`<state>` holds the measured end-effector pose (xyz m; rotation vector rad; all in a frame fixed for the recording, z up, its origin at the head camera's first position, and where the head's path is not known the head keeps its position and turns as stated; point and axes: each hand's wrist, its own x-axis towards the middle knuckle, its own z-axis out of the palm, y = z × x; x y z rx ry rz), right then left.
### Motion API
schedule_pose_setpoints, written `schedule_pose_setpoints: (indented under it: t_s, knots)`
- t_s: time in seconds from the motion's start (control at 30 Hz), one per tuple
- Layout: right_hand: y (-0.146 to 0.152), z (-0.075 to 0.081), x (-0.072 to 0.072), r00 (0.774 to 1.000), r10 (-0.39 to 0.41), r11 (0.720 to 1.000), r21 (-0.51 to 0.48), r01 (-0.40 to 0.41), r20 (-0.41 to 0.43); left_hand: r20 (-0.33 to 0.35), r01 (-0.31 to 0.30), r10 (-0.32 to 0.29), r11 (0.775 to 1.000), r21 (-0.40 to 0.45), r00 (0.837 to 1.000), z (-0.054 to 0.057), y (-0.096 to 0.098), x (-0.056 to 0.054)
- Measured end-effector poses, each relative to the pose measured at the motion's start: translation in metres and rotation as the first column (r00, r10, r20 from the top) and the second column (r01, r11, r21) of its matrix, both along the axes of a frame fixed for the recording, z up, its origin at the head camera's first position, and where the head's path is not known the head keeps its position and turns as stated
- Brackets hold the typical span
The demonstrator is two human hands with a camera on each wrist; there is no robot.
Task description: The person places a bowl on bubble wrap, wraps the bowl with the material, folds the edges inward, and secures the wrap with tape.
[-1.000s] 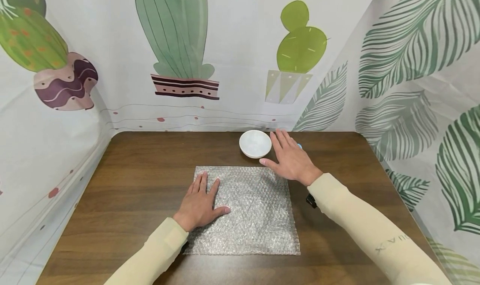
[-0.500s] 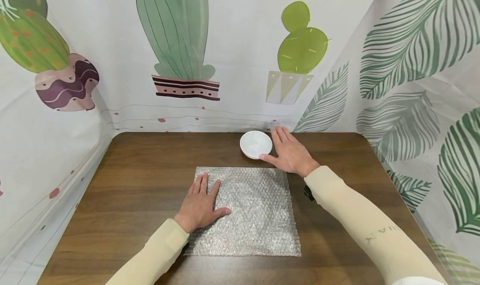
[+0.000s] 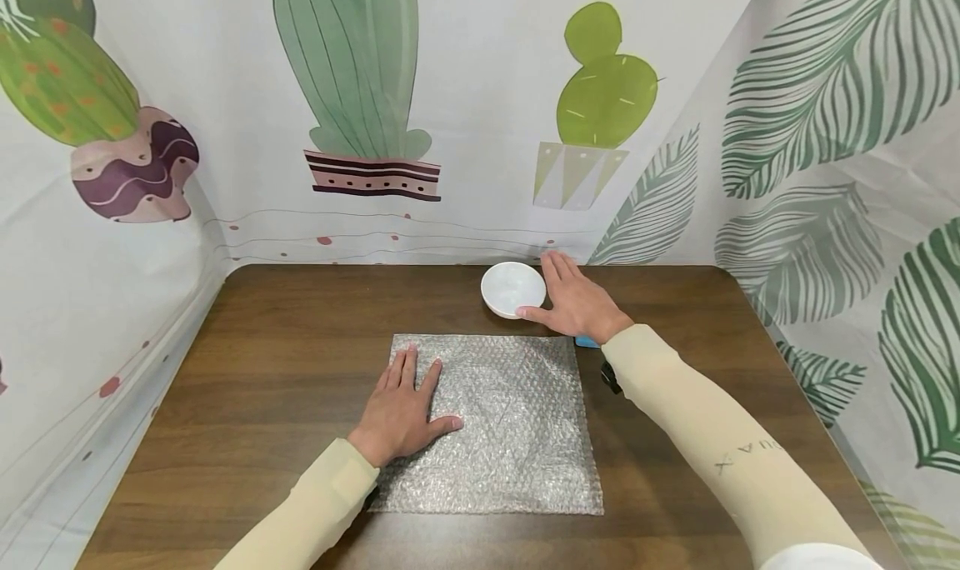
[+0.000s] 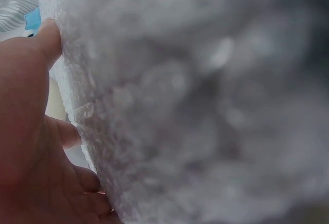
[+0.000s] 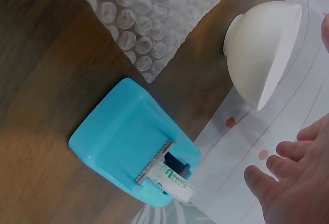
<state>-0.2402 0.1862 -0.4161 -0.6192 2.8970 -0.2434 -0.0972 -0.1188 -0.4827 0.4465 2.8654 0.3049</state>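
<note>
My left hand [image 3: 401, 416] lies flat with spread fingers on the left part of a sheet of bubble wrap [image 3: 517, 420]. In the left wrist view, the wrap [image 4: 154, 131] is close and blurred beside the fingers. Beyond the sheet's far edge stands a white bowl [image 3: 513, 288], upright. My right hand [image 3: 581, 303] is at the bowl's right side, fingers extended, and its thumb overlaps the near rim in the head view. Its fingers [image 5: 277, 167] appear apart from the bowl [image 5: 257, 49] in the right wrist view. Contact of the thumb is unclear.
A blue tape dispenser [image 5: 128, 131] with a tape roll [image 5: 172, 180] stands right of the wrap's far corner; the right hand mostly hides it in the head view. The brown wooden table [image 3: 285, 370] ends at a cloth backdrop [image 3: 480, 137] printed with cacti and leaves.
My right hand has shifted slightly left, bringing its thumb over the bowl's near rim. Part of the blue dispenser now shows below its wrist. The left hand and bubble wrap stay put.
</note>
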Motion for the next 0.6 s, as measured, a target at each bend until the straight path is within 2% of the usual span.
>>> schedule_pose_setpoints:
  t_s: [0.6]
  knots:
    - [-0.009, -0.012, -0.015, 0.997, -0.042, 0.992, -0.116, 0.049, 0.066, -0.006, 0.003, -0.003, 1.0, -0.008, 1.0, 0.0, 0.0, -0.001]
